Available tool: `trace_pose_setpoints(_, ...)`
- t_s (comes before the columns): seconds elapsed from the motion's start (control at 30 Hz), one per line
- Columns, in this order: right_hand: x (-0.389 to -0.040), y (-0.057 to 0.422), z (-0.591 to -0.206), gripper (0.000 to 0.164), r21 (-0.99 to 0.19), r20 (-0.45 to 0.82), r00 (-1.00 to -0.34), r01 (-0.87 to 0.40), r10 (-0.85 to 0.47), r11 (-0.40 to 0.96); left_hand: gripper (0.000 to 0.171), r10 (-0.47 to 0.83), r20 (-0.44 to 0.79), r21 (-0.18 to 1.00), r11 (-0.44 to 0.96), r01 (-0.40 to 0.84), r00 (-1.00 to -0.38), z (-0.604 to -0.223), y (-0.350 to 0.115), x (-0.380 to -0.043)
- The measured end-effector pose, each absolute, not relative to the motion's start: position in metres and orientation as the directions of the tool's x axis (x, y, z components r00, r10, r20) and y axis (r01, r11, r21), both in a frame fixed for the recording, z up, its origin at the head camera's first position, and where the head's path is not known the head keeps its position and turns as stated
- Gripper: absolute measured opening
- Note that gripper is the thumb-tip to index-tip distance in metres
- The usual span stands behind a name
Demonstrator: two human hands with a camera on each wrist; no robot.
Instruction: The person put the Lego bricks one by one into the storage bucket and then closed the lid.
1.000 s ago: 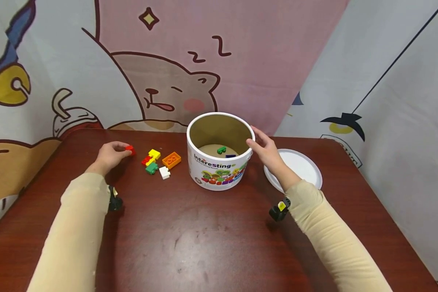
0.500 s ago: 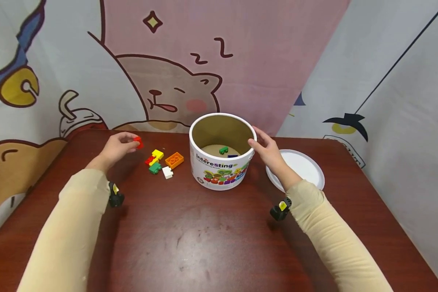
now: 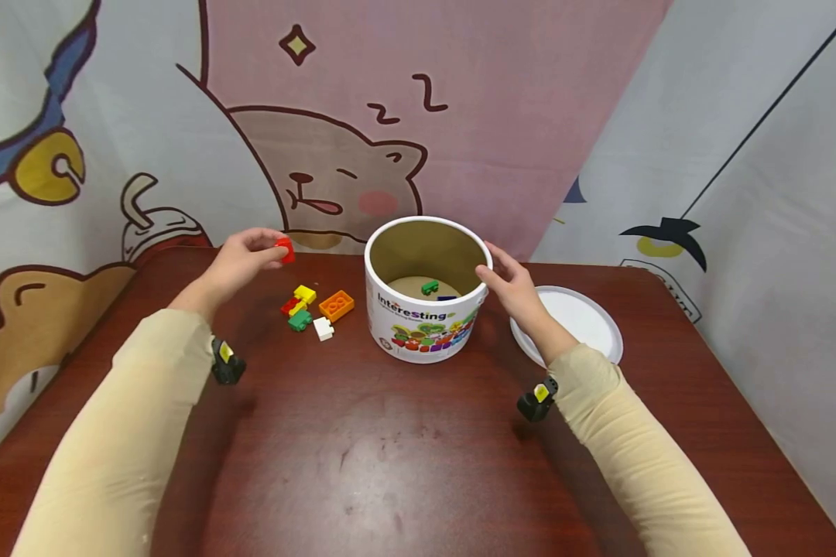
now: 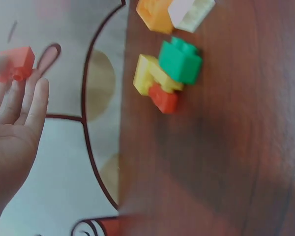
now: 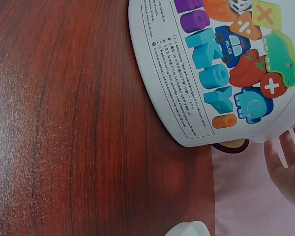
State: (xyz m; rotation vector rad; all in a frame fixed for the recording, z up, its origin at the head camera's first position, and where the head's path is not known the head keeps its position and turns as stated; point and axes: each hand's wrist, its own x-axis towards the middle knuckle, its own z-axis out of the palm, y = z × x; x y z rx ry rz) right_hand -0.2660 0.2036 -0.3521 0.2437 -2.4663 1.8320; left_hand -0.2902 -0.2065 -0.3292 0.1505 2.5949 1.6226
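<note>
My left hand [image 3: 242, 261] pinches a red building block [image 3: 285, 249] between thumb and fingers, raised above the back left of the table. In the left wrist view the same red block [image 4: 20, 63] shows its studs downward. My right hand [image 3: 518, 288] holds the right rim of a white round bucket [image 3: 421, 329] with printed pictures. Inside the bucket lie a green block [image 3: 429, 287] and a dark blue block [image 3: 448, 298]. Left of the bucket, loose on the table, are an orange block [image 3: 337, 305], a white block [image 3: 323, 329], a green block [image 3: 300, 320], and yellow [image 3: 305, 294] and red pieces.
A round white lid [image 3: 578, 325] lies on the brown table [image 3: 390, 456] right of the bucket, partly behind my right forearm. A printed cloth [image 3: 501, 116] hangs behind the table's back edge. Each wrist carries a small black camera [image 3: 227, 362].
My left hand has lifted the red block off the table and moved it up and to the right. My right hand stays at the bucket's rim; the view has shifted slightly.
</note>
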Motion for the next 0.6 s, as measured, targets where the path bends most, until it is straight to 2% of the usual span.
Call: trace_pose_setpoints(0.6,-0.264,0.203,-0.351,0.052,-0.950,0.119,-0.989,-0.141,-0.091,0.280,0.033,0.244,0.058,0.899,0.409,0.157,-0.968,-0.288,-0.152,-0.288)
